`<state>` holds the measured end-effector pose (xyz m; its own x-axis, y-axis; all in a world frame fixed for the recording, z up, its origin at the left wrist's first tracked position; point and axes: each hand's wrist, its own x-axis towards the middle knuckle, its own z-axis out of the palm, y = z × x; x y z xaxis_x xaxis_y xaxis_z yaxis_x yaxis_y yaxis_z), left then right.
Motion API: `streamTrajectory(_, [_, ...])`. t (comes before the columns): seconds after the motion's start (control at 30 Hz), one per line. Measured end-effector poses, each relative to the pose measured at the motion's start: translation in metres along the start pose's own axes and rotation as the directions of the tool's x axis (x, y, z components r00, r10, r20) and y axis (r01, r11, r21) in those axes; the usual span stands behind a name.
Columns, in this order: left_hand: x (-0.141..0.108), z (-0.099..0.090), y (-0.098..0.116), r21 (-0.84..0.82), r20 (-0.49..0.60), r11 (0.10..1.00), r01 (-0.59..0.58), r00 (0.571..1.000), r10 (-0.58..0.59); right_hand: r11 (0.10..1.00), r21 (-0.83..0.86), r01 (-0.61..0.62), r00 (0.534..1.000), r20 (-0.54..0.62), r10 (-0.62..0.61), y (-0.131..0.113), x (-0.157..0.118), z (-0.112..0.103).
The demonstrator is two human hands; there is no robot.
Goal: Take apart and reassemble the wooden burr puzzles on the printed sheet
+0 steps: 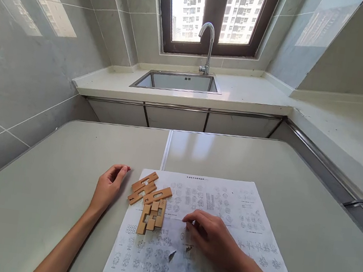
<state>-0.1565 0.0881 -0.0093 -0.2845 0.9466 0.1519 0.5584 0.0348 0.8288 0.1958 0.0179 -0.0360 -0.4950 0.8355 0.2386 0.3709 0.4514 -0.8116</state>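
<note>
My left hand [108, 189] rests on the table left of the wooden puzzle pieces, its fingers curled in. A small red spot shows at its fingertips; what it is, I cannot make out. My right hand [208, 234] hovers over or touches the printed sheet [227, 192], fingers loosely bent and a little apart, with nothing visible in them. Between the hands, several slotted wooden pieces, some marked with numbers, lie partly overlapping: a tilted piece [157, 195] and another slotted piece [144, 182] sit above an interlocked cluster [151, 224].
The sheet carries rows of small line diagrams and has torn spots [172, 256]. Beyond the pale table [116, 140] stand a counter [242, 88] with a sink [182, 81] and a tall faucet [210, 45]. A metal rail [326, 161] runs along the right side.
</note>
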Motion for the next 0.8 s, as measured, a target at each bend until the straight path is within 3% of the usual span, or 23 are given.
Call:
streamTrajectory(0.4, [-0.0027,0.0018,0.0057,0.043,0.045,0.999,0.005,0.999,-0.007,0.984,0.116,-0.132,0.991,0.024,0.130,0.0002,0.0042,-0.0052])
streamTrajectory(0.8, [-0.0033,0.0019,0.0081,0.099,0.098,0.995,0.021,0.995,-0.031,0.975,0.113,-0.191,0.981,0.066,0.184,-0.0004,0.0038,-0.0023])
